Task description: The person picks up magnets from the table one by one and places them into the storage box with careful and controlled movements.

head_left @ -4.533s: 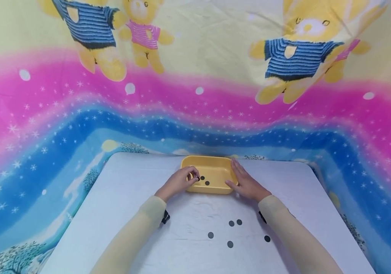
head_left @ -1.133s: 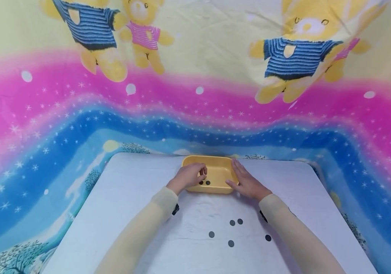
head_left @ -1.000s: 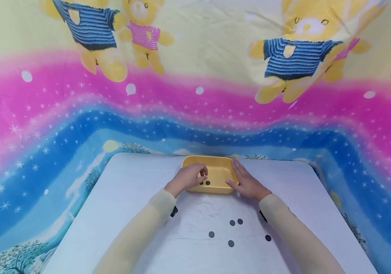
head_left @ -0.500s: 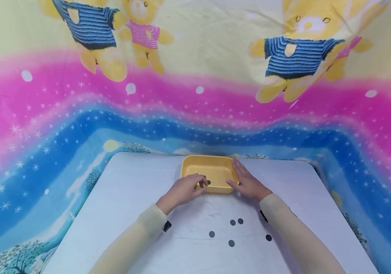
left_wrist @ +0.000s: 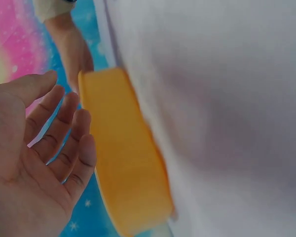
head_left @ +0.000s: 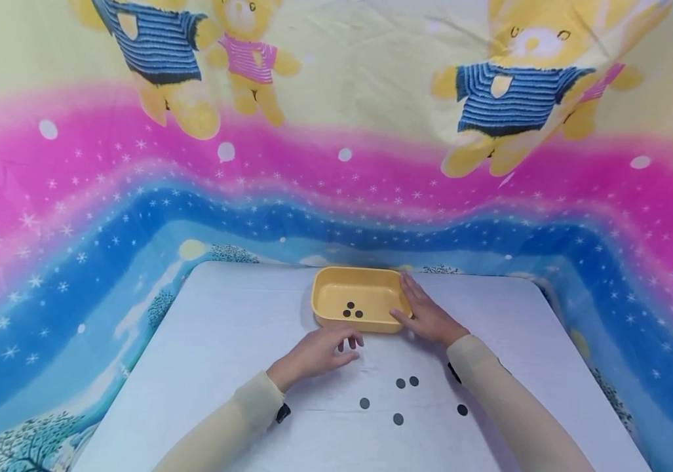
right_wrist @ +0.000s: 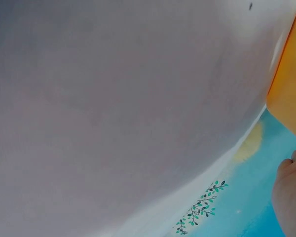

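Observation:
A yellow box [head_left: 371,295] stands at the far edge of the table, with three small dark discs [head_left: 350,305] lying on its floor toward the left. My left hand [head_left: 318,353] hovers just in front of the box's near wall. Its fingers are loosely bent and hold nothing; the left wrist view shows the bare palm [left_wrist: 32,158] beside the box's outer wall. My right hand [head_left: 428,317] rests against the box's right end, fingers fairly straight along the rim and thumb over the near right corner. Only part of it shows in the right wrist view.
Several more dark discs [head_left: 398,419] lie scattered on the white tabletop [head_left: 242,308], nearer than the box and between the forearms. A patterned cloth [head_left: 336,223] with bears rises behind the table and along its sides.
My left hand, which earlier pinched a dark disc inside the box, has come out toward me and is free of it. Three discs now show in the box. The right hand stays put.

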A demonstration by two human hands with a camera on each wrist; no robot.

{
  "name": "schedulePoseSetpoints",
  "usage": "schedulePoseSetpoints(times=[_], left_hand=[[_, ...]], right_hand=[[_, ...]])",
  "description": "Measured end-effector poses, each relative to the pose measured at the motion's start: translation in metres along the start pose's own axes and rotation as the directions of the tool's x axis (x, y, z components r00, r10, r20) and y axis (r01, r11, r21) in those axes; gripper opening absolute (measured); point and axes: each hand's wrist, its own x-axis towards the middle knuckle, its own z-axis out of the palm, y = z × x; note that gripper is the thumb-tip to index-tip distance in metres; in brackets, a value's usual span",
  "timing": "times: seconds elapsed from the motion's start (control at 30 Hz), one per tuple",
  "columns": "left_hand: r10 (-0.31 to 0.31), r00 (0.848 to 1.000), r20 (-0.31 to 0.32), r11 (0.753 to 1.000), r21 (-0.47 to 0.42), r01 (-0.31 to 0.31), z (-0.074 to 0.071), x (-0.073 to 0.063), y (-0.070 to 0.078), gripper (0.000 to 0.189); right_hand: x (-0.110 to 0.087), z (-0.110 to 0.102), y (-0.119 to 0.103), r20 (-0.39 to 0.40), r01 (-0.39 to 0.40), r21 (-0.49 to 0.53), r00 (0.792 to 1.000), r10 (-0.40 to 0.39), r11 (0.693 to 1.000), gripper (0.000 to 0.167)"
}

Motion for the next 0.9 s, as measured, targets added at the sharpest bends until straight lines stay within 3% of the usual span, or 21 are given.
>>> schedulePoseSetpoints(times=[0.17,0.53,0.73,0.9], left_hand=[[0.03,0.998,0.051,0.999,0.014,-0.031,0.015,-0.005,0.001,0.021],[0.098,0.984,0.149,0.995,0.021,-0.102,0.033,-0.017,0.003,0.025],[0.144,0.969,0.198,0.989,-0.008,-0.146,0.036,-0.019,0.003,0.026],[0.135,0.962,0.238,0.991,-0.008,-0.137,0.036,-0.018,0.004,0.026]], right_hand=[[0.001,0.001,0.001,-0.003,0.003,0.006,1.0,-0.003,1.0,0.099],[0.002,0.003,0.006,0.01,-0.003,-0.002,1.0,0.003,1.0,0.099],[0.001,0.003,0.006,0.008,0.006,0.0,1.0,-0.006,1.0,0.099],[0.002,0.004,0.007,0.001,0.007,0.001,1.0,-0.007,1.0,0.099]])
